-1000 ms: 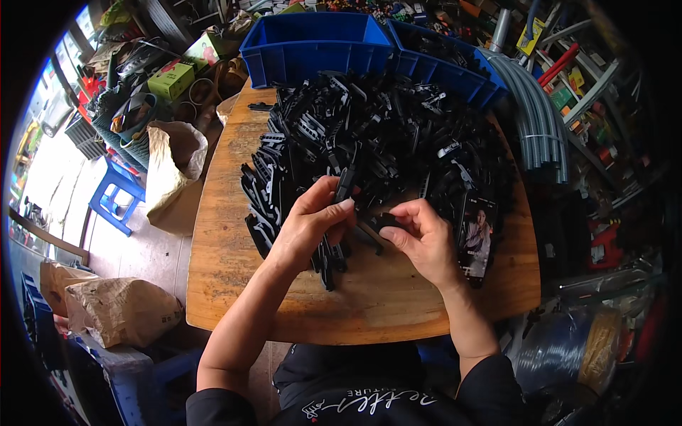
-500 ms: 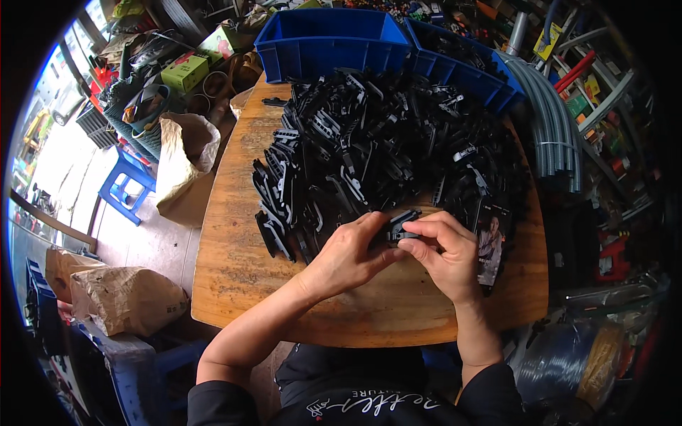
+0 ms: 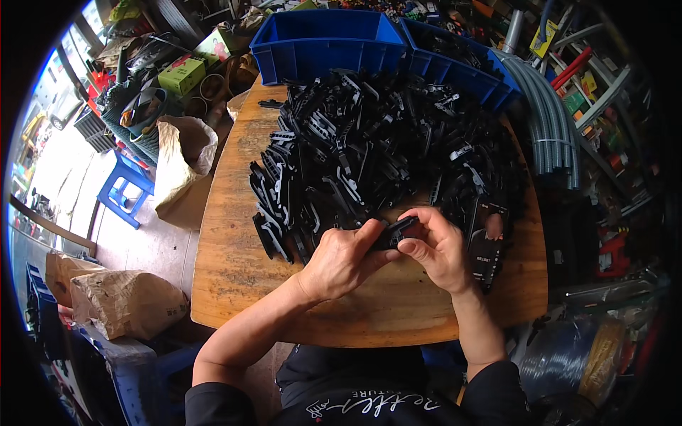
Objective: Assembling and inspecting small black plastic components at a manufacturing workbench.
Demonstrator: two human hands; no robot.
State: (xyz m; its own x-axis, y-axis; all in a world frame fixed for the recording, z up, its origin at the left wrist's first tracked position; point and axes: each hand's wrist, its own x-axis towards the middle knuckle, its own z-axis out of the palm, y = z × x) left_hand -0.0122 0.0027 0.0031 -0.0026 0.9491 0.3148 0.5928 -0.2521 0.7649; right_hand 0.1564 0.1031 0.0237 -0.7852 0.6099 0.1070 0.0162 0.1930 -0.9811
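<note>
A small black plastic part (image 3: 396,234) is held between my two hands, just above the near edge of a heap of similar parts. My left hand (image 3: 341,261) grips its left end between thumb and fingers. At the other end, the thumb and forefinger of my right hand (image 3: 442,250) pinch it. The heap of black plastic parts (image 3: 348,156), long and slotted, covers much of the wooden table (image 3: 234,284). To the right of my right hand leans a dark phone-like screen (image 3: 484,268), close against the heap.
Two blue plastic bins (image 3: 327,64) stand at the table's far edge; the right one contains black parts. Left of the table are a paper sack (image 3: 181,170), a blue stool (image 3: 126,188) and a crumpled paper bag (image 3: 131,302). Grey hoses (image 3: 550,135) hang at the right.
The black part has turned in my fingers and shows a longer dark side. My right fingers have shifted slightly up around its end. The picture on the screen has changed.
</note>
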